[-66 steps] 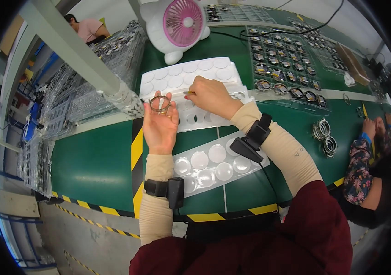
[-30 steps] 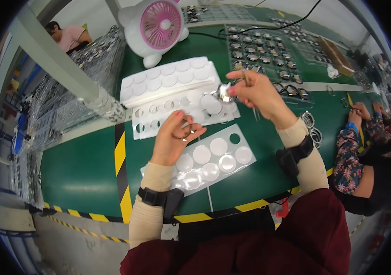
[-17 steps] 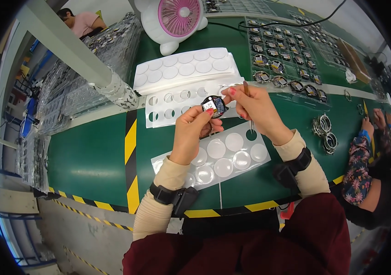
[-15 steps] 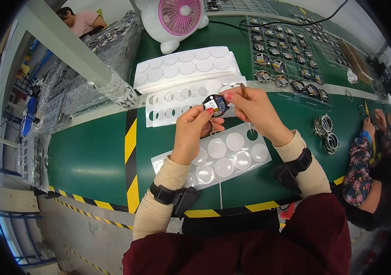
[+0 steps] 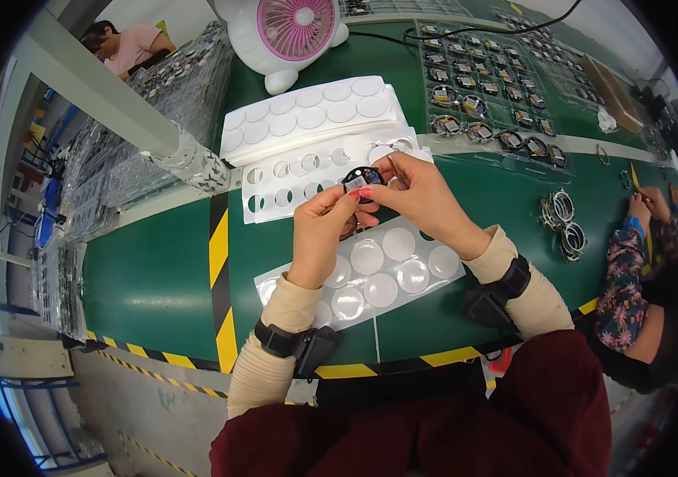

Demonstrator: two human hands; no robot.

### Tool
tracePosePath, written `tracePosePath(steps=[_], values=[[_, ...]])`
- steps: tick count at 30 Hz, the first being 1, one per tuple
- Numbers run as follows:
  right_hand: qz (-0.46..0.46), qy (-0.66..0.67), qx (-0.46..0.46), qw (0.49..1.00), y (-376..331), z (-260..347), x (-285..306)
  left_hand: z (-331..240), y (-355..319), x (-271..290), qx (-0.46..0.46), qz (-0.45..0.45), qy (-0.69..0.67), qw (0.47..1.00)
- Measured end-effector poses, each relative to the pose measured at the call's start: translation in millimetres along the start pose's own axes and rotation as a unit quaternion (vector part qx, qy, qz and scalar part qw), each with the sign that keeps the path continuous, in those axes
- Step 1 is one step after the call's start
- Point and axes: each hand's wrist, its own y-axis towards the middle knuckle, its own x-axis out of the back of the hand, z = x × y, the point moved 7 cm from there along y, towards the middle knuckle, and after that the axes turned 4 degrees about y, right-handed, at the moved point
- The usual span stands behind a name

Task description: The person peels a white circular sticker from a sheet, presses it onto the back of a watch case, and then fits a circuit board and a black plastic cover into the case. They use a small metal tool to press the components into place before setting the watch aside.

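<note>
A round black circuit module (image 5: 361, 178), with a pale square part on its face, is held up over the bench in both hands. My left hand (image 5: 319, 234) is closed, pinching its left side between thumb and fingers. My right hand (image 5: 434, 205) has its thumb pressed on the module's near edge. A thin metal tool (image 5: 396, 172), its kind unclear, sticks up from between the right fingers. Just below lies a clear sheet of round white stickers (image 5: 380, 290). Behind the hands is a white sheet with round cut-outs (image 5: 271, 208), partly covered by my fingers.
A stack of white sticker sheets (image 5: 307, 119) and a pink-and-white fan (image 5: 303, 24) stand behind. Trays of round modules (image 5: 490, 87) sit at back right, metal rings (image 5: 565, 222) nearer. A co-worker's sleeve (image 5: 621, 298) is at right; a white post (image 5: 128, 95) rises at left.
My right hand has come leftward, and its thumb now touches the module. The module has tilted and lowered slightly in the left fingers. The whole view has shifted a little.
</note>
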Motion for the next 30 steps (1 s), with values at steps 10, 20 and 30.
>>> tracePosePath(steps=[10,20,30], values=[[0.020,0.213,-0.124,0.969,0,-13,1,3,1,3,0.030,0.024,-0.090,0.995],[-0.004,0.183,-0.088,0.979,-4,-15,-2,3,-1,-1,0.016,0.015,-0.102,0.995],[0.063,0.161,-0.036,0.984,-7,2,-14,12,0,-1,0.056,0.051,-0.214,0.974]])
